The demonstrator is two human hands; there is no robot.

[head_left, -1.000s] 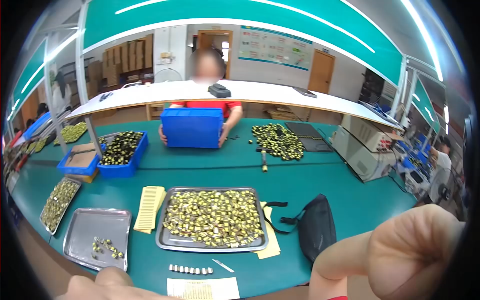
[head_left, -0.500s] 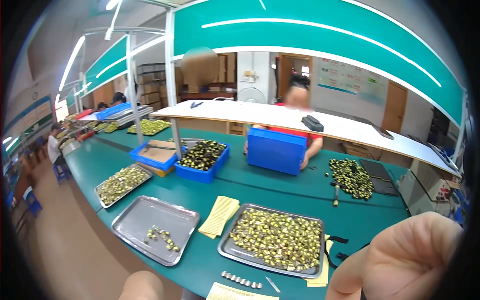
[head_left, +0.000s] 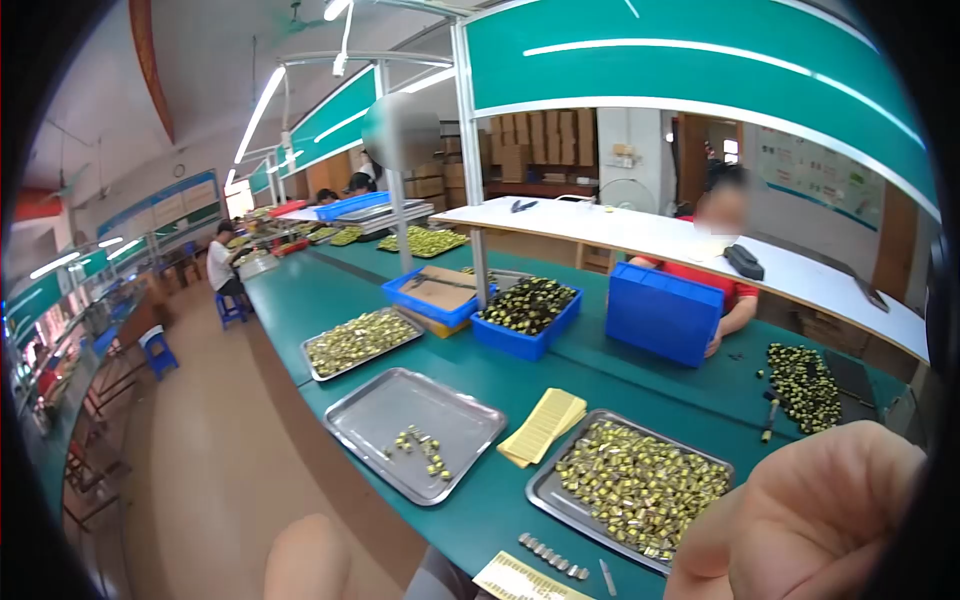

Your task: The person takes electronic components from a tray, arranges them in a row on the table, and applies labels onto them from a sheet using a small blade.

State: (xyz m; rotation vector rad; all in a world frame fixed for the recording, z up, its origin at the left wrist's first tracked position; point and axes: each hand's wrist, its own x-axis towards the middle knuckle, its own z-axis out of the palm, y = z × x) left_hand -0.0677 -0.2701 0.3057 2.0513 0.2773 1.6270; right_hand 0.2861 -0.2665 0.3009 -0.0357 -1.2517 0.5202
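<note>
right hand [head_left: 815, 515] at 4 o'clock, too close-up to tell how open or holding what | parts tray [head_left: 543, 488] roughly 9 o'clock from it, long axis 10-to-4 | right's nearer; probable left hand [head_left: 308, 560] at 7 o'clock, grip unreadable tbh

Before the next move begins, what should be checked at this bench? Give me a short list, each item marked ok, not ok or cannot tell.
1. Right hand carrying nothing: cannot tell; it looms close to the camera, its grip unclear.
2. Left hand's position: cannot tell; no fingers show clearly.
3. Full metal tray wholly in view: not ok; the right hand covers its near right corner.
4. Sparse metal tray has room: ok; only a small cluster of yellow parts lies in it.
5. Silvery parts lined up: ok; they form a row beside the printed sheet.
6. Slim pale tool put away: not ok; it lies loose near that row.
</note>
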